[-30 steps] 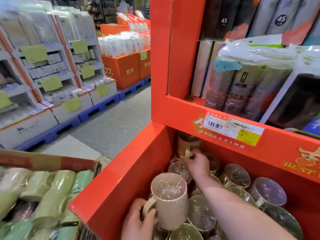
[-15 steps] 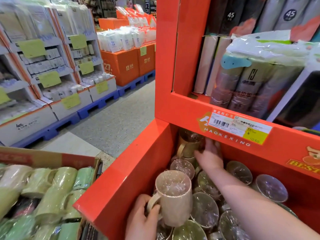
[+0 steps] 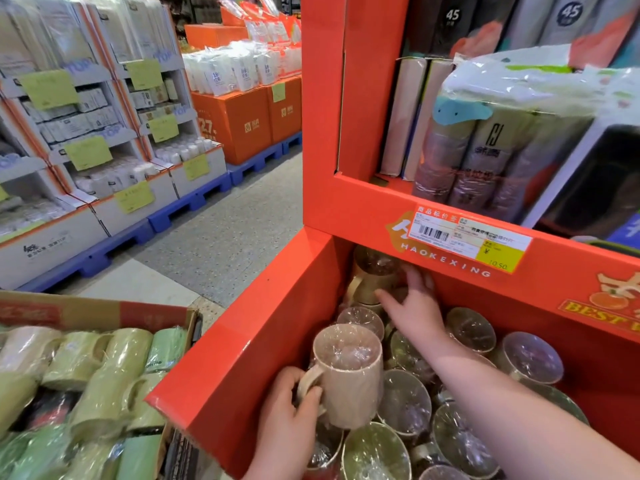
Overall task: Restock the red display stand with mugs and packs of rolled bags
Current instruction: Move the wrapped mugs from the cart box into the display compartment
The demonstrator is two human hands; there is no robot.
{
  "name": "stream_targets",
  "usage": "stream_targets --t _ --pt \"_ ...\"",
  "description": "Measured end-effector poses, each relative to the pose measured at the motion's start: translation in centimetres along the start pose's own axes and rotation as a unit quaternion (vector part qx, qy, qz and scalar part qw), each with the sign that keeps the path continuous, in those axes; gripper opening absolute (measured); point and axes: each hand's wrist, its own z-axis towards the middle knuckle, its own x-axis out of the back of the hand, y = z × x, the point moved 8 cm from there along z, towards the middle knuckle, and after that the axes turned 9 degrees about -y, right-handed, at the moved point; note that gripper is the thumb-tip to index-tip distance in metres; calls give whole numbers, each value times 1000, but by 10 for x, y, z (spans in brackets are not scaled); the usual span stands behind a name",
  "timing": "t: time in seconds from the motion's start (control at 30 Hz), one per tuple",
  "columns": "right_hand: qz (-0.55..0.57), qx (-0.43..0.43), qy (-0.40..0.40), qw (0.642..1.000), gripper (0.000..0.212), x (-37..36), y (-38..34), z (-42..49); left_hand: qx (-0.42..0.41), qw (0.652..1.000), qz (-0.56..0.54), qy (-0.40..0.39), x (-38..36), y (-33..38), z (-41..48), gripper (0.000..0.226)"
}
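Within left fingers (image 3: pixel 306 402), beige mug (image 3: pixel 349 382) handle.

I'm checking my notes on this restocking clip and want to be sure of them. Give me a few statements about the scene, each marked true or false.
1. The left hand holds a beige mug by its handle. True.
2. Packs of rolled bags stand on the shelf above the mugs. True.
3. The right hand is lifting one of those packs. False: it reaches to a tan mug at the back of the red stand, under the shelf.
4. The mugs are bare, with no wrapping. False: clear film covers them.
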Motion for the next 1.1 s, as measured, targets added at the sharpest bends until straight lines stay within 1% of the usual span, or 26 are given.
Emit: stream_targets --t 0.03,0.07,0.1,0.13,0.17,0.2,0.27,0.3,0.33,0.4,0.5,0.53,0.57,0.63,0.67,0.7,0.77,0.8,0.87,1.0,1.1 --pt "49 20 -13 999 50 4 -3 -9 -5 1000 -4 -2 -2 1 2 15" --pt "113 42 -59 991 40 4 -9 -20 -9 1000 -3 -6 -3 3 3 16" --pt "165 59 -129 976 34 0 -15 -32 -12 1000 0 -12 -5 6 4 16" --pt "187 76 -201 959 35 -2 -23 -45 -19 1000 6 -16 -7 10 6 17" --pt "173 86 -263 945 43 -5 -27 -57 -29 999 13 -19 -10 14 7 18" --pt "140 94 -303 938 55 -7 -29 -67 -40 999 21 -22 -13 18 9 19" --pt "46 96 -330 938 77 -7 -24 -78 -56 997 39 -30 -20 25 12 21" --pt "21 98 -324 941 83 -6 -20 -80 -59 997 45 -38 -25 27 13 22" --pt "13 93 -304 948 85 -2 -18 -80 -67 996 46 -47 -30 29 14 21" --pt "31 68 -252 965 84 13 -10 -80 -81 993 52 -69 -41 30 16 23" --pt "111 22 -182 977 88 40 9 -73 -85 984 118 -106 -52 26 16 52" --pt "124 6 -159 979 90 49 17 -69 -84 976 163 -120 -55 23 15 57" --pt "123 -13 -144 982 86 55 24 -65 -81 961 227 -138 -57 18 13 60" --pt "87 -57 -143 984 60 61 34 -58 -73 911 366 -175 -62 4 9 68" --pt "61 -80 -154 983 50 60 38 -53 -63 887 412 -197 -65 -5 7 73" --pt "53 -95 -157 982 49 59 41 -48 -47 868 441 -223 -67 -14 6 79" --pt "78 -88 -142 983 56 59 44 -32 -27 842 472 -261 -71 -29 3 92" --pt "88 -87 -140 982 56 57 46 -25 -24 831 485 -272 -72 -32 2 96" --pt "68 -92 -154 981 51 52 46 -16 -21 816 504 -283 -73 -37 2 101" --pt "58 -65 -150 985 34 48 44 7 -20 810 509 -290 -74 -42 2 100" --pt "39 -61 -156 985 34 42 43 15 -20 810 510 -288 -72 -45 3 98"
